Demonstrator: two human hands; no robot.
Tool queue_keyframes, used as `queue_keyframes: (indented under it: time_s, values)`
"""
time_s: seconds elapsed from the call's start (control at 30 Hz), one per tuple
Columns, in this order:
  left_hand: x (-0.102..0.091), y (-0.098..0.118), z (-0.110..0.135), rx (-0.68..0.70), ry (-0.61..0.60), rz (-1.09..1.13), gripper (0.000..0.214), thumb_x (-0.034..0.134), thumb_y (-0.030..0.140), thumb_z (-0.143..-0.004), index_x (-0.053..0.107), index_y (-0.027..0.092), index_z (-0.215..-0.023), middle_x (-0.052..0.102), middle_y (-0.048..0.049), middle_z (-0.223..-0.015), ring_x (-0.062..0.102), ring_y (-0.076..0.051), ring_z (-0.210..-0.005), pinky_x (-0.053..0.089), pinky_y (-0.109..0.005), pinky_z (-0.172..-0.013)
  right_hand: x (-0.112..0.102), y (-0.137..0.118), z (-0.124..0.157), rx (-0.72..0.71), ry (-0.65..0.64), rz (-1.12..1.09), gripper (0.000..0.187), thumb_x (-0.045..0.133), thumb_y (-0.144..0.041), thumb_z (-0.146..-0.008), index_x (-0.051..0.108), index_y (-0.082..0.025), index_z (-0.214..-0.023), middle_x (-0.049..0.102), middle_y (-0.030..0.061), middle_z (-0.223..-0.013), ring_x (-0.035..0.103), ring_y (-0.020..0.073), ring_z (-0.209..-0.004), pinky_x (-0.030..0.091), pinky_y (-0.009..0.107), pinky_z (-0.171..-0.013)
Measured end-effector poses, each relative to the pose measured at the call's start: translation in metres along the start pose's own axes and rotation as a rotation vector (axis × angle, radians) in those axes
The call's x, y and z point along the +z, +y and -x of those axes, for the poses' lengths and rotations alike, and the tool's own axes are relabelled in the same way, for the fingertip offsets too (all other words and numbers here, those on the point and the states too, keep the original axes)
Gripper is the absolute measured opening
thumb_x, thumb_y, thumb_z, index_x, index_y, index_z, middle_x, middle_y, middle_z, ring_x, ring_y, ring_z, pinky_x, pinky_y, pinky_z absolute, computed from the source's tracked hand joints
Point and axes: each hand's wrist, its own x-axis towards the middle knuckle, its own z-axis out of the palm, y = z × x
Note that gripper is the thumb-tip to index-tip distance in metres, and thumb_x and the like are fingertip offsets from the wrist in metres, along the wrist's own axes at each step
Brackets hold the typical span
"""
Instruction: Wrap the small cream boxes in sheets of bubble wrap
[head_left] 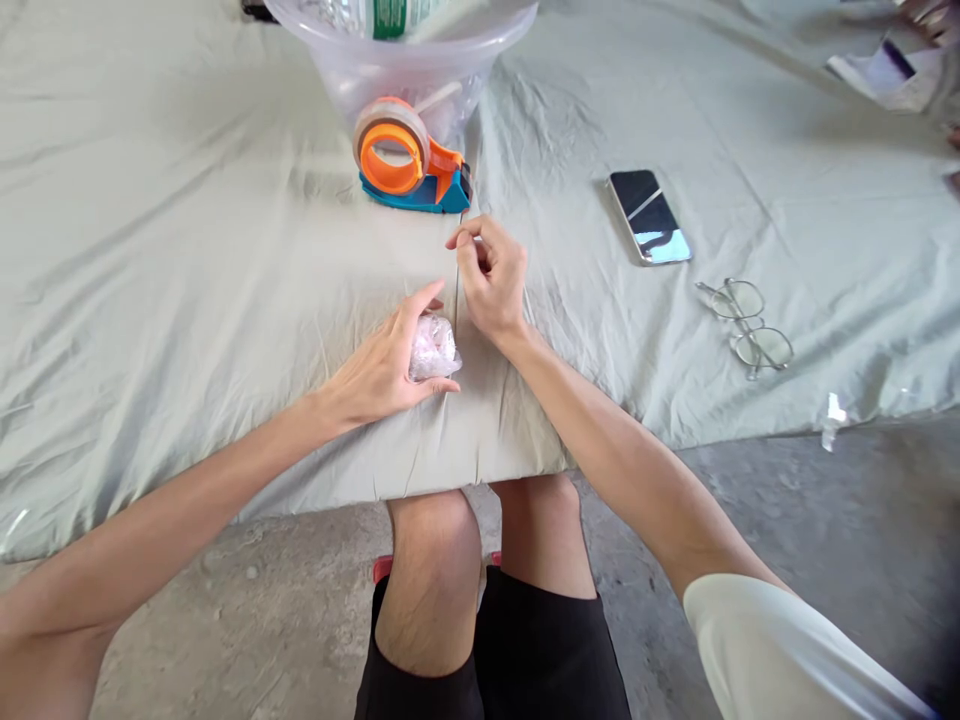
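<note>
My left hand [386,365] rests on the cloth-covered table [187,260] near its front edge, fingers curled around a small bundle wrapped in clear film [433,347]. Just right of it, my right hand [490,275] is pinched shut, thumb and fingers pressed together; a thin clear strip, likely tape, seems to run from it down toward the bundle. An orange and blue tape dispenser [409,155] stands a little beyond both hands.
A clear plastic tub [420,60] holding a bottle stands behind the dispenser. A phone [649,215] and a pair of glasses [746,325] lie to the right. Papers and another person's hand [926,15] are at the far right corner. My knees are under the table edge.
</note>
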Motion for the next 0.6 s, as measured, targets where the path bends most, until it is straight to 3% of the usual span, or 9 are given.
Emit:
queue_keyframes:
  time_s: [0.13, 0.23, 0.33, 0.47, 0.53, 0.6]
  values:
    - [-0.014, 0.007, 0.001, -0.01, -0.054, -0.119, 0.137, 0.097, 0.081, -0.086, 0.021, 0.028, -0.187, 0.061, -0.0256, -0.168, 0.068, -0.049, -0.151, 0.059, -0.073, -0.125, -0.002, 0.003, 0.002, -0.017, 0.024, 0.033, 0.03, 0.054, -0.047, -0.118, 0.072, -0.031, -0.1, 0.055, 0.0005, -0.082, 0.055, 0.0232, -0.074, 0.054, 0.04, -0.08]
    - [-0.025, 0.008, 0.002, -0.097, -0.092, -0.18, 0.117, 0.097, 0.064, -0.09, 0.033, 0.026, -0.181, 0.073, -0.0196, -0.15, 0.079, -0.044, -0.132, 0.067, -0.065, -0.114, -0.008, 0.005, 0.007, -0.074, 0.034, 0.017, 0.035, 0.047, -0.048, -0.119, 0.071, -0.031, -0.1, 0.05, -0.0003, -0.076, 0.05, 0.0231, -0.068, 0.054, 0.041, -0.079]
    - [-0.03, 0.0, 0.0, -0.135, 0.022, -0.165, 0.091, 0.093, 0.054, -0.095, 0.045, 0.029, -0.169, 0.073, -0.0153, -0.15, 0.082, -0.035, -0.123, 0.072, -0.051, -0.102, -0.012, 0.007, 0.011, -0.195, -0.021, -0.016, 0.038, 0.046, -0.052, -0.12, 0.075, -0.03, -0.11, 0.054, 0.0007, -0.076, 0.051, 0.0235, -0.068, 0.057, 0.042, -0.081]
    - [-0.032, -0.017, -0.004, -0.052, 0.266, -0.231, 0.074, 0.085, 0.056, -0.105, 0.047, 0.032, -0.163, 0.07, -0.0123, -0.153, 0.08, -0.031, -0.129, 0.073, -0.045, -0.097, -0.007, 0.011, 0.009, -0.447, -0.155, -0.022, 0.052, 0.043, -0.058, -0.12, 0.08, -0.025, -0.136, 0.073, 0.0096, -0.109, 0.072, 0.027, -0.096, 0.063, 0.046, -0.095]
    - [-0.034, -0.025, -0.006, -0.011, 0.32, -0.292, 0.064, 0.081, 0.053, -0.109, 0.049, 0.033, -0.161, 0.071, -0.0106, -0.15, 0.077, -0.031, -0.135, 0.072, -0.047, -0.107, -0.001, 0.015, 0.005, -0.562, -0.227, 0.017, 0.051, 0.046, -0.059, -0.121, 0.077, -0.029, -0.149, 0.073, 0.0108, -0.13, 0.074, 0.0294, -0.12, 0.063, 0.049, -0.107]
    - [-0.036, -0.031, -0.007, 0.008, 0.32, -0.334, 0.056, 0.077, 0.046, -0.113, 0.051, 0.033, -0.161, 0.071, -0.0105, -0.153, 0.073, -0.031, -0.144, 0.067, -0.049, -0.121, 0.004, 0.02, 0.002, -0.647, -0.246, 0.042, 0.047, 0.049, -0.057, -0.123, 0.074, -0.034, -0.156, 0.071, 0.0096, -0.144, 0.072, 0.029, -0.13, 0.062, 0.052, -0.114]
